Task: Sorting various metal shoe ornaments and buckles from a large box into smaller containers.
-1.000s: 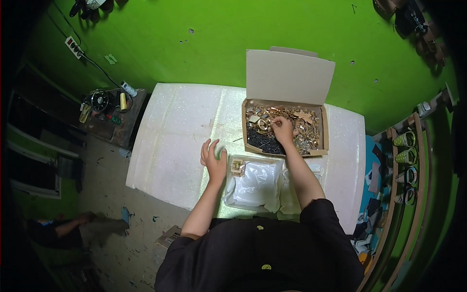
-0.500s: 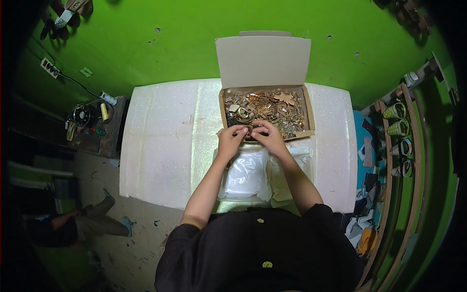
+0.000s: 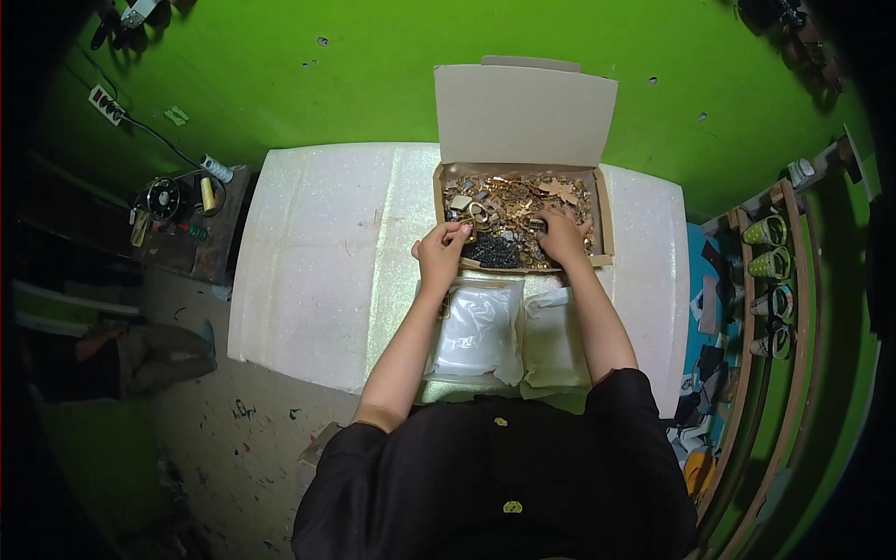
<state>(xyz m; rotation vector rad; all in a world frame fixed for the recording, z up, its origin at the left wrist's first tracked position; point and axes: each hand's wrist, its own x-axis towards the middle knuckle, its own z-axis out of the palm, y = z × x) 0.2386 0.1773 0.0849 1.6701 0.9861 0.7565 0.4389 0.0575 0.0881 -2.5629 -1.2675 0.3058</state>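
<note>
An open cardboard box point(image 3: 605, 215) with its lid raised holds a heap of small gold, brown and silver metal pieces point(image 3: 523, 198), some like buckles. A pile of small black pieces point(image 3: 490, 252) fills its near left corner. My left hand point(image 3: 441, 254) is at the box's left edge, thumb and fingertips pinched together; what they hold is too small to make out. Inside the right part of the box, my right hand point(image 3: 563, 238) rests on the metal pieces with its fingers apart, tips partly hidden among them.
A white plastic-wrapped packet point(image 3: 481, 322) and a duller packet point(image 3: 553, 345) lie before the box on the pale sparkly table point(image 3: 313, 261). Left stands a small dark table point(image 3: 205, 245) with thread spools. Sandals point(image 3: 767, 263) hang on a right-hand rack. A person point(image 3: 112, 359) sits at left.
My hands, close together at the box's near edge before, have moved apart. The right one went right and deeper into the box, uncovering the black pile. The whole view shifted slightly.
</note>
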